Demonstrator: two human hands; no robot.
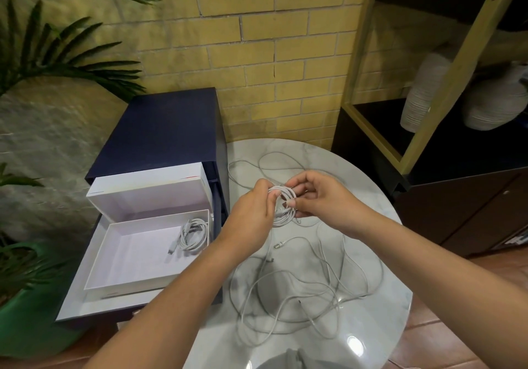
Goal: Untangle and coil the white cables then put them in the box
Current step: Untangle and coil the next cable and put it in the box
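Above the round marble table, both hands hold a small coil of white cable. My left hand grips the coil's left side. On its right side, my right hand pinches the loops with thumb and fingers. A plug end hangs from the coil's bottom. Loose white cables lie tangled on the table below the hands, and another strand loops behind them. To the left stands an open white box with one coiled white cable in its far right corner.
The box sits on a pulled-out drawer of a dark blue cabinet, its lid upright behind it. Palm leaves and a green pot stand at the left. A dark shelf unit with white vases is at the right.
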